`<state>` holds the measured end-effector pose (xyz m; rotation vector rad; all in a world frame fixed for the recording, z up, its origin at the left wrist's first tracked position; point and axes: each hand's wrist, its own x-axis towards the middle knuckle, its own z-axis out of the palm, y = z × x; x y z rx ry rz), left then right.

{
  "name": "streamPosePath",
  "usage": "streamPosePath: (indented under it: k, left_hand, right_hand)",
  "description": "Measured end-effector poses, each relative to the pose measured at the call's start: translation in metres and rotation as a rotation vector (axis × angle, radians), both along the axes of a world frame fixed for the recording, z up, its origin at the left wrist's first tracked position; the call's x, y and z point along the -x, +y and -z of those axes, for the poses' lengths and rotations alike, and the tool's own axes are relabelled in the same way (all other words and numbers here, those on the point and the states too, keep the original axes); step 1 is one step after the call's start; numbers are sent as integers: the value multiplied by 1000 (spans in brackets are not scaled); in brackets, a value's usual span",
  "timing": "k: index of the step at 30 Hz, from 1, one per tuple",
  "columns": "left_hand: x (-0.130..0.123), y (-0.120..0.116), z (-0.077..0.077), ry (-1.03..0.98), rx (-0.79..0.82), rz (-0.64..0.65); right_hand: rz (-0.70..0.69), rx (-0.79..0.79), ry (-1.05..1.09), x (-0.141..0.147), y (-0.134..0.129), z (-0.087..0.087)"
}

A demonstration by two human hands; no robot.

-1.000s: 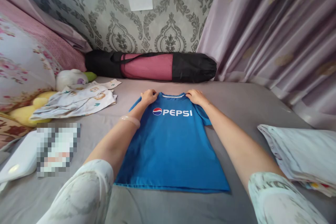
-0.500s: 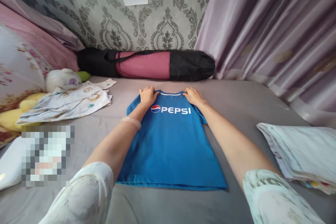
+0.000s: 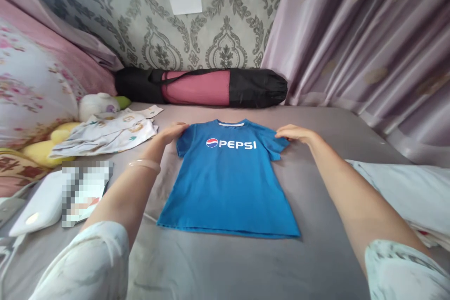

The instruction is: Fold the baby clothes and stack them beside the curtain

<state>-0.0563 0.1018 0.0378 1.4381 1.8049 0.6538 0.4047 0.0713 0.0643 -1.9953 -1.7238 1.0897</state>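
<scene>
A blue T-shirt (image 3: 227, 183) with a white PEPSI print lies spread flat on the grey bed sheet, its neckline away from me and its hem towards me. At the sleeve on the left, my left hand (image 3: 174, 132) has its fingers pressed together on the upper edge. Opposite it, my right hand (image 3: 293, 132) pinches the outer part of the other sleeve. Both arms reach forward on either side of the shirt, and a pale bangle (image 3: 145, 165) circles my left wrist.
Behind the shirt, a rolled pink mat in a black bag (image 3: 197, 88) lies along the wall. Patterned clothing (image 3: 108, 133) and plush toys (image 3: 96, 104) are on the left, near a white device (image 3: 45, 201). Folded white cloth (image 3: 404, 187) lies on the right.
My hands have moved apart from the shirt's shoulders beside the collar out to its two sleeves. The sleeves now lie more spread out. The view has shifted slightly left.
</scene>
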Motion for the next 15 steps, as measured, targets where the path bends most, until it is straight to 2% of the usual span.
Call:
streamPosePath:
  k: [3, 7, 9, 11, 15]
  left_hand:
    - [-13, -6, -5, -94, 66, -12]
    - [-23, -9, -9, -212, 111, 15]
    - [-22, -8, -10, -168, 58, 9]
    - [-16, -6, -12, -84, 36, 24]
    - [2, -8, -19, 116, 81, 59]
  right_hand:
    - [24, -20, -15, 1, -2, -1]
    - [286, -65, 140, 8, -6, 5]
    - [447, -91, 253, 12, -12, 10]
    - [544, -97, 340, 15, -18, 13]
    - [568, 28, 459, 13, -33, 15]
